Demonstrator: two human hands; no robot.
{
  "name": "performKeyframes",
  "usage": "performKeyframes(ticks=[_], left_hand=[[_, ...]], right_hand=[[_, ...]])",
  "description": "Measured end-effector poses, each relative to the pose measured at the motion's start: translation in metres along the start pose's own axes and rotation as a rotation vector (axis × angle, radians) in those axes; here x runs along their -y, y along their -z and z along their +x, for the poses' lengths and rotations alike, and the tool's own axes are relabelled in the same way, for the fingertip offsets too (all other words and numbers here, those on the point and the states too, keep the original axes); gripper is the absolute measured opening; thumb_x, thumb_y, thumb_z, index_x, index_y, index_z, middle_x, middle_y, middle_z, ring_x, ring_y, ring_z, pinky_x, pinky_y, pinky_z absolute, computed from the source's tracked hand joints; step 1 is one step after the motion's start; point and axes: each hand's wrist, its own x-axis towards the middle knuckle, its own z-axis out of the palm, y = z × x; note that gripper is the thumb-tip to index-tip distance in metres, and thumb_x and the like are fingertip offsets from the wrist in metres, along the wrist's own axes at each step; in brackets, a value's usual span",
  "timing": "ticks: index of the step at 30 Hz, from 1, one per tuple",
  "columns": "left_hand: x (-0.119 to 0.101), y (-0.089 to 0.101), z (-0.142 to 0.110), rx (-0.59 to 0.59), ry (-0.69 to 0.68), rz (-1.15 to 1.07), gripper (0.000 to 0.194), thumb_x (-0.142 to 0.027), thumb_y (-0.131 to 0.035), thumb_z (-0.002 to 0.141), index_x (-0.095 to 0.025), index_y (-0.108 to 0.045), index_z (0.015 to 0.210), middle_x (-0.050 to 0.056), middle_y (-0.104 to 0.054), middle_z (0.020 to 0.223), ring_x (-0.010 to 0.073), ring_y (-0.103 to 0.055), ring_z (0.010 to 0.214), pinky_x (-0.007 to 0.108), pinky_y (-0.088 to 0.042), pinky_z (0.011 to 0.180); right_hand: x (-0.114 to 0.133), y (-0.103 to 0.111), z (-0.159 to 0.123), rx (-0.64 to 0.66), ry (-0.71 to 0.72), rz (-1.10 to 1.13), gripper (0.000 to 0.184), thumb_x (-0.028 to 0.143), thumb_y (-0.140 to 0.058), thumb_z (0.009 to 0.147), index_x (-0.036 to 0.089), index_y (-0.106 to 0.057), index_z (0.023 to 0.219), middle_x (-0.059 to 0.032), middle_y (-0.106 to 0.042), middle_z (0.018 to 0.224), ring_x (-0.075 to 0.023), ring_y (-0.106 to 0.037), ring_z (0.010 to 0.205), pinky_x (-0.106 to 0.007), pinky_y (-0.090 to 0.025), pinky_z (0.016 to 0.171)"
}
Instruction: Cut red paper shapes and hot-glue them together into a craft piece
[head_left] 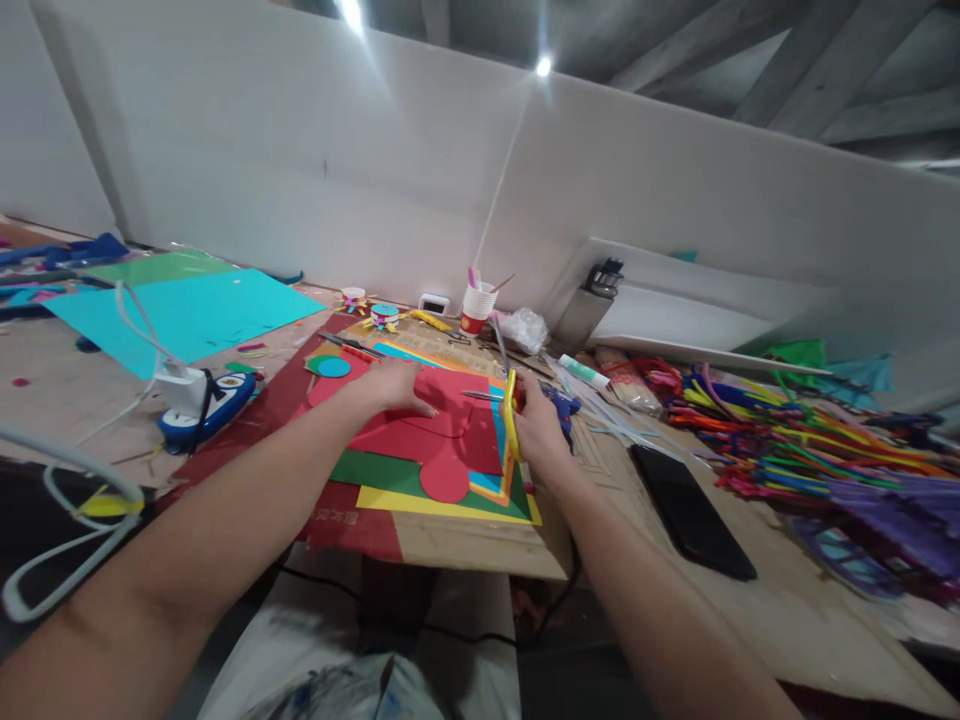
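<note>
My left hand [396, 384] lies on a sheet of red paper [405, 436] with its fingers apart and the thumb stretched out to the right. In my right hand [541, 425] is a pair of scissors [511, 410] with yellow handles, its blades pointing left above the red paper. A curved line shows on that sheet. A red paper circle [444, 480] overlaps its front edge. Green paper [379, 470], yellow paper [420, 502] and blue paper [489, 482] stick out from underneath. Small green and blue paper circles [334, 367] sit left of my left hand.
Paper cups [478, 308] holding tools stand at the back, near small decorated cups [385, 317]. A black phone [691, 510], a glue stick [583, 372] and many coloured pipe cleaners [795, 425] lie to the right. Leftward are a turquoise sheet [202, 315] and a blue power strip [214, 412].
</note>
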Motion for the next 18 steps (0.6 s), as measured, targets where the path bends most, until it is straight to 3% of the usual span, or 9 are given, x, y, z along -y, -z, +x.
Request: performKeyframes(ticks=[4, 8, 13, 18], left_hand=[[-0.0029, 0.0017, 0.001, -0.058, 0.042, 0.21, 0.039, -0.044, -0.087, 0.065, -0.022, -0.077, 0.096, 0.012, -0.078, 0.105, 0.0313, -0.068, 0.107, 0.027, -0.047, 0.081], [-0.0043, 0.0023, 0.0056, -0.044, 0.086, 0.348, 0.035, -0.042, -0.065, 0.088, -0.017, -0.075, 0.111, 0.016, -0.075, 0.12, 0.0299, -0.068, 0.111, 0.029, -0.047, 0.085], [0.0011, 0.0008, 0.009, -0.076, 0.114, 0.41, 0.051, -0.056, -0.064, 0.086, -0.014, -0.073, 0.114, 0.018, -0.074, 0.118, 0.0314, -0.068, 0.108, 0.029, -0.046, 0.08], [-0.0015, 0.002, 0.0067, -0.086, 0.133, 0.431, 0.051, -0.061, -0.07, 0.08, -0.012, -0.076, 0.093, 0.02, -0.076, 0.097, 0.0316, -0.069, 0.091, 0.031, -0.044, 0.07]], right_hand=[[-0.0009, -0.0015, 0.002, 0.024, 0.059, -0.027, 0.054, 0.025, -0.061, 0.079, 0.019, -0.059, 0.133, -0.0114, -0.068, 0.131, -0.0268, -0.063, 0.119, -0.043, -0.046, 0.106], [-0.0041, -0.0025, 0.0029, 0.06, 0.076, -0.097, 0.051, 0.022, -0.061, 0.078, 0.019, -0.062, 0.13, -0.0111, -0.072, 0.123, -0.027, -0.067, 0.11, -0.043, -0.049, 0.101], [-0.0061, -0.0013, 0.0038, 0.087, 0.035, -0.131, 0.051, 0.023, -0.063, 0.08, 0.022, -0.064, 0.13, -0.0103, -0.074, 0.12, -0.0285, -0.069, 0.108, -0.045, -0.05, 0.1], [-0.0076, -0.005, 0.0088, 0.103, -0.001, -0.14, 0.048, 0.021, -0.064, 0.08, 0.023, -0.067, 0.127, -0.0092, -0.075, 0.119, -0.0283, -0.069, 0.108, -0.044, -0.051, 0.101]])
